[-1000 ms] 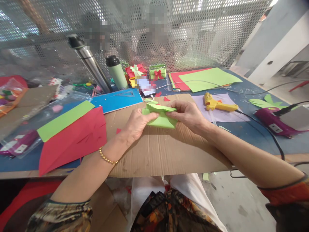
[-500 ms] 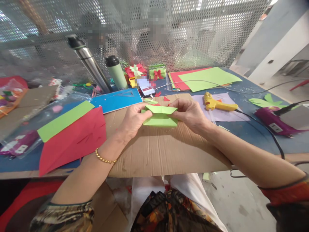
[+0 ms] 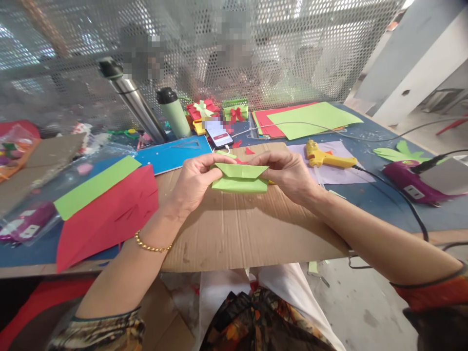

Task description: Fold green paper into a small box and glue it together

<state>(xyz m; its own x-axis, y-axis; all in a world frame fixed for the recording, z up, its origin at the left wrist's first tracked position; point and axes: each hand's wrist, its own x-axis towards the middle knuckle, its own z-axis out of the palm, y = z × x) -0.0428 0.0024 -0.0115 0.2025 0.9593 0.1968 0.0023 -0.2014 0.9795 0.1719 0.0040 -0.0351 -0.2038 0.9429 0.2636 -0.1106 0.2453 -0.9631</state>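
A folded light-green paper piece (image 3: pixel 239 177) is held just above the brown cardboard sheet (image 3: pixel 241 229). My left hand (image 3: pixel 193 181) pinches its left end with thumb and fingers. My right hand (image 3: pixel 288 173) pinches its right end. The top flap of the paper is folded down into a shallow V shape. Small red paper scraps (image 3: pixel 249 150) lie on the cardboard behind the paper.
A yellow glue gun (image 3: pixel 327 157) lies on purple paper to the right, with its cable trailing. Red paper (image 3: pixel 109 214) under a green strip (image 3: pixel 95 186) lies at left. Behind stand a steel flask (image 3: pixel 133 100), a green bottle (image 3: pixel 175 113), a phone (image 3: pixel 218 132), small gift boxes (image 3: pixel 237 109) and stacked paper sheets (image 3: pixel 310 118).
The green paper has been turned and flattened, so its folded flap faces up. Both hands have shifted slightly away from me, and stay pinched on its ends.
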